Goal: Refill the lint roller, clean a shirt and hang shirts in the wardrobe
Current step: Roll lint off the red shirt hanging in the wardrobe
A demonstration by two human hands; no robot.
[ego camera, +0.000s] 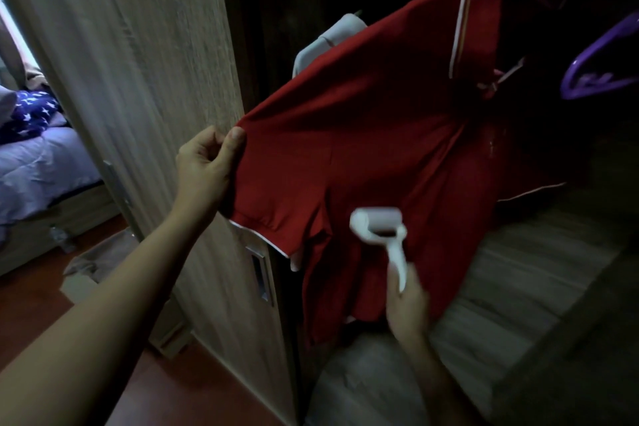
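A red polo shirt [373, 135] with white trim hangs inside the dark wardrobe, its collar at the upper right. My left hand [207, 166] pinches the end of one sleeve and holds it stretched out to the left. My right hand [406, 304] grips the white handle of a lint roller [378, 223], whose head lies against the red cloth below the sleeve. The roller and my right hand are blurred.
The wooden wardrobe door [155, 79] with a metal recessed handle [261, 275] stands left of the shirt. A grey garment [328, 41] hangs behind it, a purple hanger [601, 69] at right. A white bundle [363, 384] lies on the wardrobe floor. A bed [38, 162] is at far left.
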